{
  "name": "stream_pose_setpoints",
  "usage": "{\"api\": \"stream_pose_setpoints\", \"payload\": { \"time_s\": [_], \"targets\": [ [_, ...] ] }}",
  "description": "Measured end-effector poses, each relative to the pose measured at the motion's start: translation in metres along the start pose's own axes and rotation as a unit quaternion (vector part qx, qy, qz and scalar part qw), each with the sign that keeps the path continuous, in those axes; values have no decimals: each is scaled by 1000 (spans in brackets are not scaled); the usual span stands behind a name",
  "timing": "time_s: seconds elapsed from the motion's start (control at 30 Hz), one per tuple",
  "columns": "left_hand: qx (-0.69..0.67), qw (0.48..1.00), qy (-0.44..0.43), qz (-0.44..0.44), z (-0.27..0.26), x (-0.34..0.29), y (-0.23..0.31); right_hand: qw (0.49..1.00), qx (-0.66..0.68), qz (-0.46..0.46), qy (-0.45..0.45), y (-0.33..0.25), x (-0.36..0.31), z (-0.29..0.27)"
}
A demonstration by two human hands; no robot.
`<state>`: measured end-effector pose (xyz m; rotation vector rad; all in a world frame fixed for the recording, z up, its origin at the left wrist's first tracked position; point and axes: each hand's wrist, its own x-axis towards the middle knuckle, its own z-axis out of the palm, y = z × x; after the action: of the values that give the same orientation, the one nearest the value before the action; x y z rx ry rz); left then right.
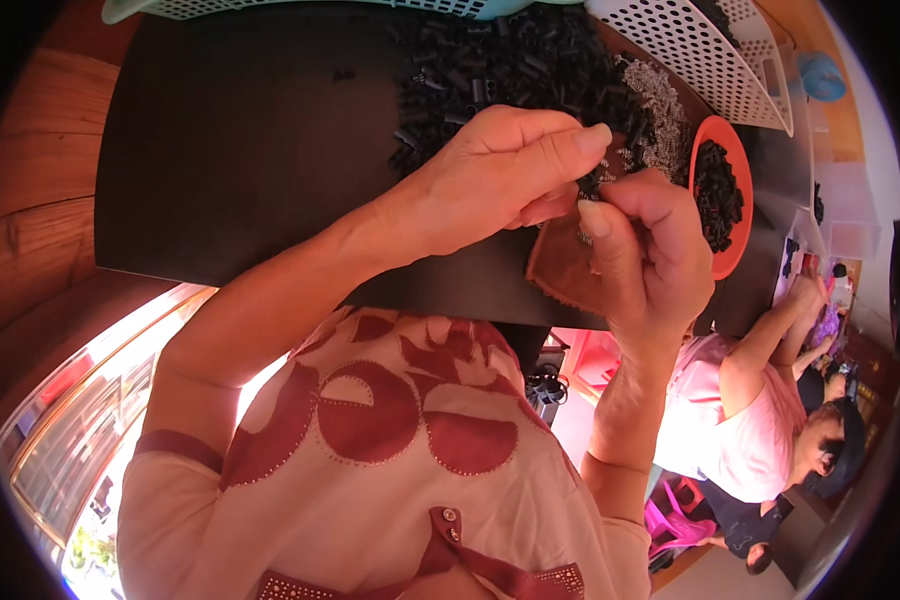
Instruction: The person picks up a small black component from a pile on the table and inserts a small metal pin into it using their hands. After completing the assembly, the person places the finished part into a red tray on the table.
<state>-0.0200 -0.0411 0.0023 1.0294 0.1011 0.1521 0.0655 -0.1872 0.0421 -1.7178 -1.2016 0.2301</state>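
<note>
My left hand [500, 170] and my right hand [645, 245] meet above the black work surface [250, 150]. Both pinch one small black plastic part [592, 182] between thumbs and fingertips; most of it is hidden by the fingers. Just behind the hands lies a heap of small black plastic parts [510, 70], with a pile of small silvery metal springs [658, 115] to its right. A brown cloth pad [560, 270] lies under my right hand.
An orange oval dish [732, 215] with black parts sits at the right. A white perforated basket [705, 50] stands at the back right, a pale green one [270, 8] at the back. Another person [760, 410] sits at the lower right. Wooden table at the left.
</note>
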Motion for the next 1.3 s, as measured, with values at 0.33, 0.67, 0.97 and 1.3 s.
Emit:
{"api": "stream_pose_setpoints", "payload": {
  "time_s": [0.33, 0.67, 0.97, 1.3],
  "targets": [
    [65, 996, -63, 6, -2, -2, 1, 996, 52, -74, 3, 11, -9, -1],
    [-6, 999, -43, -29, 3, -2, 4, 997, 50, -46, 27, 8, -5, -1],
    [-36, 998, -43, -40, 1, 0, 1, 985, -69, -155, 22, 16, -1, -4],
    [-47, 996, -5, -71, 2, 1, -3, 991, -48, -115, -46, 17, 8, -7]
  ]
}}
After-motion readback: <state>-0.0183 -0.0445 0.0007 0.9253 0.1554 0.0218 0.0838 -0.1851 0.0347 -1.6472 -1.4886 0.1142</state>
